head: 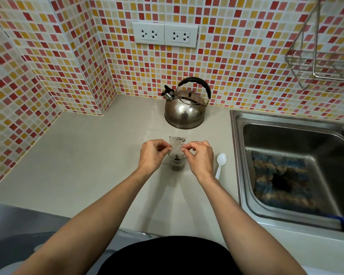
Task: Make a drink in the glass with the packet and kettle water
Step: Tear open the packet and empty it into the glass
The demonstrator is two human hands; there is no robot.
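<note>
**Empty the packet cleanly into the glass**

Nearest you, both hands work directly above the glass, which stands on the desk in front of you. Your left hand pinches the left edge of the packet between thumb and fingertips, and your right hand pinches the right edge the same way, so the packet hangs upright with its lower end inside the rim. Dark grains already lie in the bottom of the glass, and some cling inside the packet's upper part.

Keep the opening centred over the rim and low enough that nothing spills onto the desk. Hold the two edges apart so the mouth stays wide, then tap or shake lightly to free the clinging grains. The glass looks light, so avoid knocking it with your knuckles.

Just right of your right hand lies a white spoon, handy for stirring. Farther back, well apart from the glass, the kettle waits near the tiled wall. The sink is on the right.
</note>
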